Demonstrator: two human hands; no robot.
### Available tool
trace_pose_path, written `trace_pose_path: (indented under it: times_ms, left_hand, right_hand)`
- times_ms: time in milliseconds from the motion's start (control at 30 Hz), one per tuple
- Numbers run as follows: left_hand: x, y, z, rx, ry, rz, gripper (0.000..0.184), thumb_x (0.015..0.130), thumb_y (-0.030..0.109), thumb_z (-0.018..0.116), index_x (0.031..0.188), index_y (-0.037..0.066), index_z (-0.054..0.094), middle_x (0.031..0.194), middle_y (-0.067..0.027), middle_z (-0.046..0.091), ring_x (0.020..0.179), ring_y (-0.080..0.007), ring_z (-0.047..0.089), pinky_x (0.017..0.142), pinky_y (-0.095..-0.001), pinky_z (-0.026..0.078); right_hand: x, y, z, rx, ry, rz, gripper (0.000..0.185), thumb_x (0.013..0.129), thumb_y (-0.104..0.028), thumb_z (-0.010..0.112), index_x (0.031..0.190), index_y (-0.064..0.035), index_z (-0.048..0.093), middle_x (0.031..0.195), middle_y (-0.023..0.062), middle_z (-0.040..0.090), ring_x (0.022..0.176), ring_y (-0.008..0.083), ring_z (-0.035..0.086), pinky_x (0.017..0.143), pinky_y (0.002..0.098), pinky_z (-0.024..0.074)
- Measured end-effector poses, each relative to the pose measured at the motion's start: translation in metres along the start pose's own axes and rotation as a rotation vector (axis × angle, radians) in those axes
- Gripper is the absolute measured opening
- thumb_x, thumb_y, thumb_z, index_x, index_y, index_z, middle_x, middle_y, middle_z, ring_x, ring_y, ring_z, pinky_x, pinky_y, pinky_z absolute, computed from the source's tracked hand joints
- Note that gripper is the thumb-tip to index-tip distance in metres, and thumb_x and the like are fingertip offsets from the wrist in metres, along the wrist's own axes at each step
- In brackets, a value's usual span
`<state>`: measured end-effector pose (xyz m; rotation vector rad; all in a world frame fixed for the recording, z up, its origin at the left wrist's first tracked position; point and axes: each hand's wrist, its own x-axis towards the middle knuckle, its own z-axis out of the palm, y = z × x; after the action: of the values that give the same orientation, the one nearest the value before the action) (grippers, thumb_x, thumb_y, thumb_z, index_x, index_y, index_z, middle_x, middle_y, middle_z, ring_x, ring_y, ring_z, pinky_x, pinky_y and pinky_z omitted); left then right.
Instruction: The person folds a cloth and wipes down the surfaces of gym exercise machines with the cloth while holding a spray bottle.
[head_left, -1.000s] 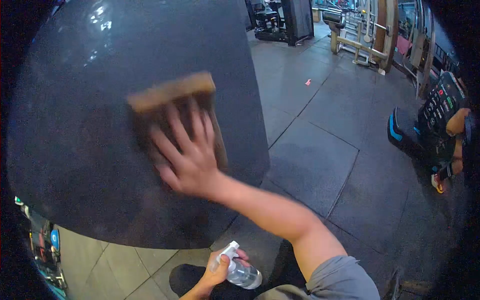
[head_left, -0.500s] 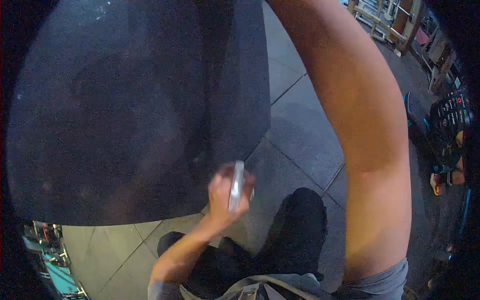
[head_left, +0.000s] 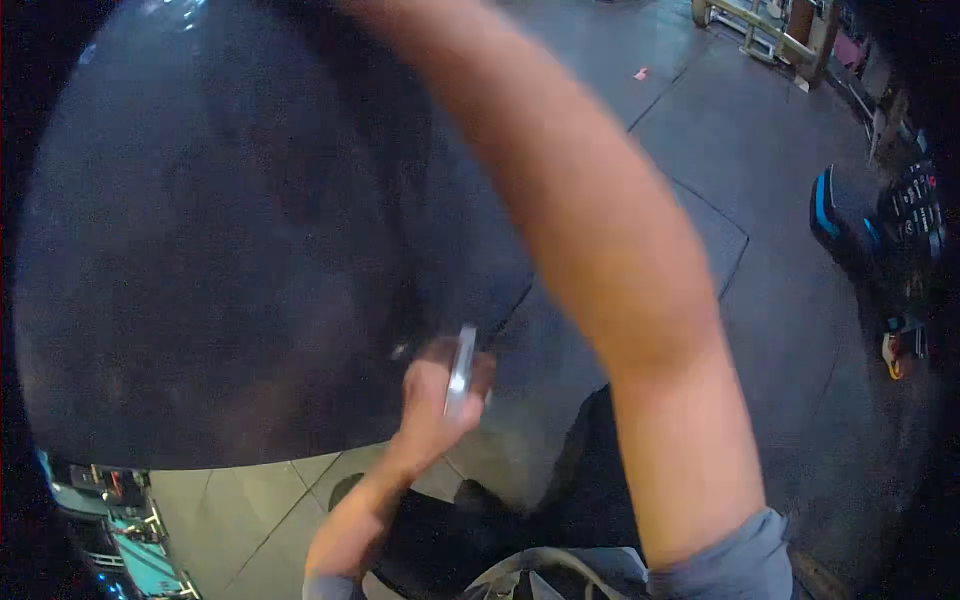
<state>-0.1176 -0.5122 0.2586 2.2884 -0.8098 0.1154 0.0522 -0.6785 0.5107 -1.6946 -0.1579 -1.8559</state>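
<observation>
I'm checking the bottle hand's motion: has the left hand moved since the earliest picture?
Yes, up: the left hand was below the lower edge of the dark panel; now it sits above that edge's level.

Light was dim, frame corners black.
Glare flecked the dark panel (head_left: 220,250) toward its far left; motion blurred the right arm (head_left: 600,220) and left hand (head_left: 432,395).

Panel (head_left: 220,270) left; beside its lower right corner, the left hand (head_left: 428,392) around, seemingly, a spray bottle (head_left: 461,368); floor (head_left: 690,125) right.
</observation>
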Motion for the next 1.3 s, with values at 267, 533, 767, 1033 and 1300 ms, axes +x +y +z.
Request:
trace_pose_path:
  times_ms: [267, 533, 767, 1033, 1300]
  left_hand:
    - [-0.101, 0.021, -0.042, -0.369, -0.142, -0.498, 0.03, 0.089, 0.029, 0.068, 0.085, -0.001, 0.064, 0.082, -0.0122, 0.064, 0.076, -0.0235, 0.065, 0.07, -0.0354, 0.052]
    - [-0.109, 0.014, -0.037, -0.299, -0.369, -0.432, 0.027, 0.081, 0.014, 0.066, 0.104, 0.002, 0.06, 0.091, -0.0074, 0.066, 0.083, -0.0172, 0.064, 0.075, -0.0303, 0.052]
    - [-0.095, 0.029, -0.048, -0.239, -0.459, 0.006, 0.017, 0.076, 0.021, 0.076, 0.085, 0.008, 0.07, 0.092, -0.0092, 0.07, 0.086, -0.0302, 0.067, 0.075, -0.0376, 0.055]
    - [-0.08, 0.057, -0.062, -0.392, -0.614, -0.001, 0.028, 0.09, 0.029, 0.067, 0.088, 0.002, 0.066, 0.089, -0.0164, 0.068, 0.072, -0.0338, 0.064, 0.065, -0.0415, 0.052]
    - [-0.092, 0.037, -0.042, -0.397, -0.38, 0.26, 0.027, 0.092, 0.022, 0.062, 0.092, -0.005, 0.062, 0.086, -0.0186, 0.066, 0.071, -0.0337, 0.065, 0.063, -0.0445, 0.053]
  right_hand:
    - [-0.324, -0.016, -0.054, 0.037, -0.183, 0.357, 0.072, 0.095, -0.055, 0.041, 0.151, -0.0105, 0.037, 0.16, 0.024, 0.018, 0.144, 0.0547, 0.014, 0.111, 0.0687, 0.0151]
    - [-0.415, 0.091, -0.058, -0.181, -0.057, 1.228, 0.056, 0.099, -0.029, 0.043, 0.147, 0.0005, 0.036, 0.154, 0.0233, 0.033, 0.143, 0.0441, 0.026, 0.118, 0.0486, 0.0184]
    - [-0.165, -0.043, -0.015, 0.104, -0.053, 0.298, 0.058, 0.089, -0.04, 0.051, 0.14, -0.0116, 0.052, 0.155, 0.0233, 0.032, 0.14, 0.0546, 0.023, 0.111, 0.0683, 0.0163]
    - [-0.409, -0.054, -0.073, -0.009, -0.202, 0.735, 0.069, 0.099, -0.046, 0.038, 0.151, -0.0019, 0.026, 0.16, 0.0237, 0.016, 0.147, 0.0461, 0.014, 0.116, 0.0584, 0.0121]
    - [-0.508, 0.128, -0.079, -0.068, 0.02, 1.494, 0.064, 0.103, -0.044, 0.034, 0.147, 0.0022, 0.033, 0.152, 0.0273, 0.031, 0.141, 0.0422, 0.029, 0.116, 0.0457, 0.0224]
